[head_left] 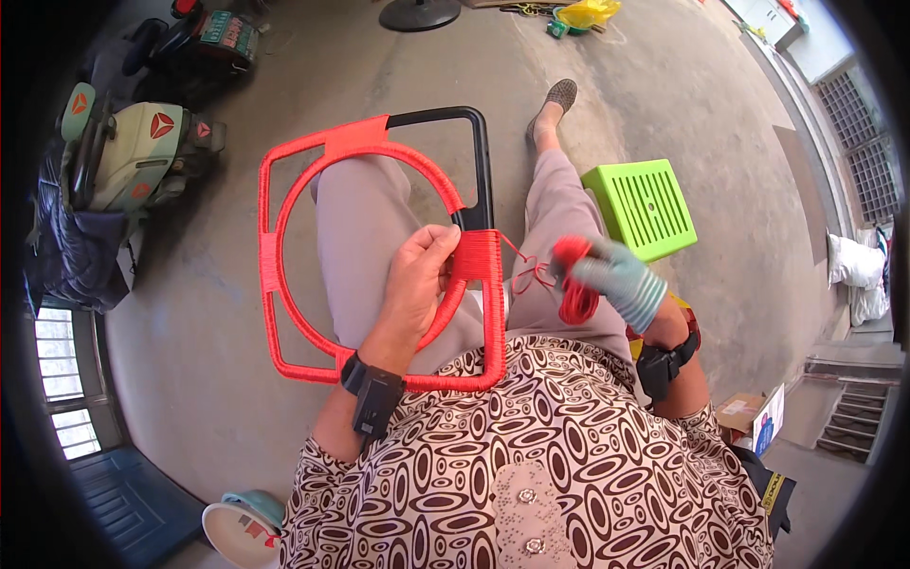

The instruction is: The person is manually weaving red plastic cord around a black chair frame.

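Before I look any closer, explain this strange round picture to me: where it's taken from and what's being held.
It's one wide fisheye view from a camera on a person's head, looking down, so straight edges bend. The left hand pinches a squarish frame, wrapped mostly in red, with black at its upper right. The gloved right hand, slightly blurred, holds a bundle of red cord. The frame is over the lap; a green stool stands on the floor.

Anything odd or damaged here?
The right hand wears a striped glove; the left hand is bare. The red frame has an uncovered black corner at upper right. No spill or damage stands out.
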{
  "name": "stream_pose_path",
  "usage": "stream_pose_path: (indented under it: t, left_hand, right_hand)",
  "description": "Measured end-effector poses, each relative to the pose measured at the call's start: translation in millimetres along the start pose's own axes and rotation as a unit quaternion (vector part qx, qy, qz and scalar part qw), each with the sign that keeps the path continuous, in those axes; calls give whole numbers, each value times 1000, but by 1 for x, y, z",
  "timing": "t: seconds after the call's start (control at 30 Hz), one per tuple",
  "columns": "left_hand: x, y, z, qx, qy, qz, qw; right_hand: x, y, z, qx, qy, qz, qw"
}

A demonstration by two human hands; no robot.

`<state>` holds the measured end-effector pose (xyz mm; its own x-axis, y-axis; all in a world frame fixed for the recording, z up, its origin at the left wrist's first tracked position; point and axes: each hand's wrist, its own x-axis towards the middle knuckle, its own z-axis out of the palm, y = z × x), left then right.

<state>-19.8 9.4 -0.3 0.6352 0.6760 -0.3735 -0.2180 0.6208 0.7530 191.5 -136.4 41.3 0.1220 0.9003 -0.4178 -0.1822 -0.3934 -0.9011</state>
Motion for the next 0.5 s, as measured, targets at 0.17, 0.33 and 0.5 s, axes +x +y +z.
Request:
stream_pose_path:
  t: [0.17,0.33,0.5]
  left_hand:
    - [3,-2,1,-3,9,40,999]
    - [10,-12,-8,7,5,-11,1000]
    - [1,-3,2,118,84,200,969]
  right_hand:
    - [33,18,44,-330,-166,-44,928]
    - [78,5,48,-209,51,-112,970]
    - [97,17,31,-107,192,-237,946]
